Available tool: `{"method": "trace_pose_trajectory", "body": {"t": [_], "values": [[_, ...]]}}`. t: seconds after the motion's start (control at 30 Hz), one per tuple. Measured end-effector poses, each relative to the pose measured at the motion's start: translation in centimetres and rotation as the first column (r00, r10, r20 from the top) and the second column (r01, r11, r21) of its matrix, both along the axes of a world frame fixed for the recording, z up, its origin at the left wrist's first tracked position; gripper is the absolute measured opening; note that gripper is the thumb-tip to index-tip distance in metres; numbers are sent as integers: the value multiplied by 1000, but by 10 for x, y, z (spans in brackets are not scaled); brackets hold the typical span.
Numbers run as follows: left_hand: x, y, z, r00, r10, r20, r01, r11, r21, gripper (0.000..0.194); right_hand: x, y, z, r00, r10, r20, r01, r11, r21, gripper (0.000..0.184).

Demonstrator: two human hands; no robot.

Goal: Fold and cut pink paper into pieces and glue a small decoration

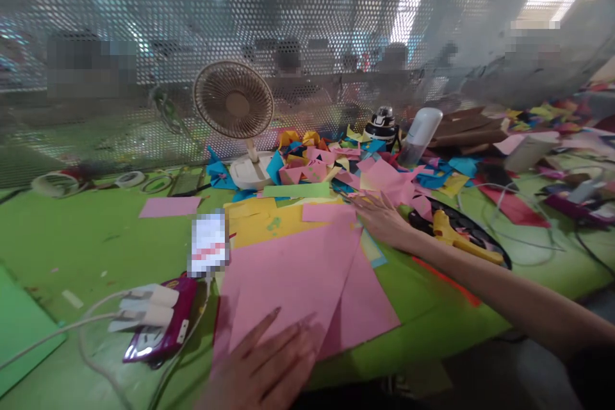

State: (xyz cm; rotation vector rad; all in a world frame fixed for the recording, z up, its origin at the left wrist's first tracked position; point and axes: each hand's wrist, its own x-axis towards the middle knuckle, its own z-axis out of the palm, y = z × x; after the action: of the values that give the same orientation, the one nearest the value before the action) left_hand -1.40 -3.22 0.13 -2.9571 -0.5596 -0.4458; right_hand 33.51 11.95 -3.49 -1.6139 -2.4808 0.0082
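Note:
My left hand (266, 365) lies flat with fingers stretched out on the near edge of a big pink paper sheet (298, 269) on the green table (96, 237). My right hand (382, 218) reaches forward with spread fingers. It rests on the paper at the sheet's far right corner, next to a heap of pink, blue and yellow paper scraps (336, 166). Yellow sheets (259, 218) lie under the pink one.
A small white desk fan (235, 109) stands behind the papers. A yellow glue gun (456, 237) lies on a black tray at right. A purple phone with white plugs (158, 320) and cables lies at left. Tape rolls (129, 178), a bottle (418, 134), mesh screen behind.

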Motion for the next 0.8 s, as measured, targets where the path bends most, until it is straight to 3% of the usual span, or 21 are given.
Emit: {"method": "trace_pose_trajectory", "body": {"t": [0.07, 0.13, 0.2, 0.27, 0.33, 0.47, 0.63, 0.7, 0.8], "values": [[5, 6, 17, 996, 66, 67, -69, 997, 44, 57, 0, -4, 18, 986, 90, -138, -90, 996, 6, 51], [13, 15, 34, 982, 126, 142, -138, 987, 78, 57, -2, -12, 41, 943, 259, -208, -272, 961, -41, 49], [24, 27, 50, 945, 176, 277, -218, 968, 128, 53, -6, -24, 61, 839, 451, -306, -505, 854, -125, 49], [39, 42, 65, 891, 212, 401, -300, 939, 170, 47, -15, -34, 72, 771, 484, -414, -578, 804, -136, 53], [55, 59, 79, 852, 171, 494, -313, 924, 221, 39, -26, -39, 73, 747, 429, -507, -530, 845, -66, 53], [89, 92, 105, 831, 104, 546, -315, 897, 310, 26, -44, -37, 64, 657, 263, -706, -332, 942, 42, 31], [119, 130, 145, 749, 104, 654, -428, 830, 357, 18, -50, -32, 68, 472, 98, -876, -232, 973, -16, 32], [125, 143, 159, 710, 115, 695, -443, 840, 313, 19, -51, -33, 71, 395, 23, -918, -207, 976, -65, 31], [127, 161, 168, 724, 141, 675, -398, 885, 242, 21, -52, -35, 69, 249, -92, -964, -224, 963, -150, 29]]}}
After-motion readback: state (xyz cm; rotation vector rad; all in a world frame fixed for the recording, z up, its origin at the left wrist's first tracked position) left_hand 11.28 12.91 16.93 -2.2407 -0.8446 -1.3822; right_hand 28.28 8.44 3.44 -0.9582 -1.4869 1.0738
